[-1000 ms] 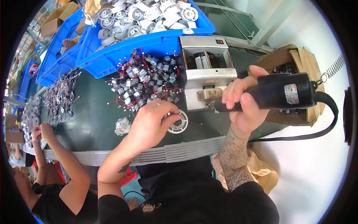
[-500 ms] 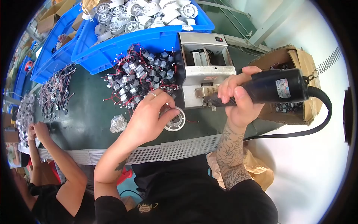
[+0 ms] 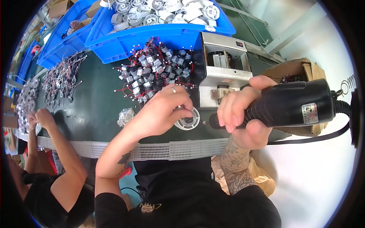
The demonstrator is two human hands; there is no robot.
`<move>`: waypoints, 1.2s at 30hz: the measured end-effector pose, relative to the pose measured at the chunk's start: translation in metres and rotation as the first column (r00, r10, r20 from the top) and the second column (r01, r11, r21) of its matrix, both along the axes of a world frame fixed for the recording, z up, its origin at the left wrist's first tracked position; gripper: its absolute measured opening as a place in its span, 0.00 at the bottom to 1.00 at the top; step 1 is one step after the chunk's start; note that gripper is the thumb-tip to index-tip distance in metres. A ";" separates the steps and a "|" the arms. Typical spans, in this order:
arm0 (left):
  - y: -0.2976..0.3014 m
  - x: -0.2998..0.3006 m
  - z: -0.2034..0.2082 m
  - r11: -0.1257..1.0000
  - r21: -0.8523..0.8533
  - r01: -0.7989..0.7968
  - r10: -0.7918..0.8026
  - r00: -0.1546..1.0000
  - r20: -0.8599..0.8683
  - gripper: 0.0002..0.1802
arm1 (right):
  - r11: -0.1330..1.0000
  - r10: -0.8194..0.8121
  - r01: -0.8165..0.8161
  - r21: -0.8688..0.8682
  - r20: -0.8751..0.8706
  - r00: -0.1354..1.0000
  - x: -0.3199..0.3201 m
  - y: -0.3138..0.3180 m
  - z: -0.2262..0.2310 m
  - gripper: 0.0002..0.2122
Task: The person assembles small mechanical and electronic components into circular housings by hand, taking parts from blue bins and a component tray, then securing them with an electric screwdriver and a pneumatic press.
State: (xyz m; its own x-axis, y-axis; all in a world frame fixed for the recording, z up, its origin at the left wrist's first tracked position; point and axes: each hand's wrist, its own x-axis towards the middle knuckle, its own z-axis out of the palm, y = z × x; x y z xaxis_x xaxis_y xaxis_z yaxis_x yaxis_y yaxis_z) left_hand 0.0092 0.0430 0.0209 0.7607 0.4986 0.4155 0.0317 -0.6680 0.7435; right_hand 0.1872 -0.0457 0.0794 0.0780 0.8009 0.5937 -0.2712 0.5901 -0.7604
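- White plastic wheel [image 3: 189, 121] lies flat on the green bench; it looks light, stiff and best pinched at the rim.
- Left hand [image 3: 161, 112] at its 9 o'clock, fingertips closed on its edge.
- Right hand [image 3: 243, 116] at 3 o'clock, fist wrapped tight round the black electric screwdriver [image 3: 292, 104].
- Small wired motors [image 3: 156, 70] heaped at 12 o'clock.

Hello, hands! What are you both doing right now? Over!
Left hand pinching the round white plastic part on the green table. Right hand gripping the black electric screwdriver, tip beside the part. Pile of small wired motors just behind.
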 end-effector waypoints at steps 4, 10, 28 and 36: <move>-0.001 0.003 0.001 0.989 0.145 -0.015 0.017 1.000 -0.015 0.07 | 1.000 0.025 -0.025 -0.008 -0.026 0.999 -0.007 0.004 -0.002 0.33; 0.002 -0.003 -0.003 0.997 0.079 -0.019 0.025 0.997 -0.073 0.11 | 0.999 0.011 -0.012 -0.037 -0.030 0.999 -0.019 0.006 -0.005 0.32; -0.009 -0.002 -0.001 0.992 -0.051 -0.115 0.104 0.976 -0.193 0.11 | 1.000 -0.019 0.018 0.002 0.122 0.992 -0.021 0.009 -0.017 0.26; -0.006 0.000 -0.010 0.997 -0.001 -0.071 0.071 0.994 -0.083 0.15 | 0.997 0.007 -0.025 0.073 0.236 0.972 -0.019 0.014 -0.023 0.25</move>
State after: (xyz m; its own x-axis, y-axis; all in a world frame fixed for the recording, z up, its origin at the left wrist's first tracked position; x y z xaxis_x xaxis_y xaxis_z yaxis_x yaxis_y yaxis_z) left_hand 0.0094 0.0373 0.0112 0.7551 0.5541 0.3503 0.1410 -0.6591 0.7387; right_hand 0.1681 -0.0318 0.0567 -0.0837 0.7535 0.6521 -0.0992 0.6448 -0.7579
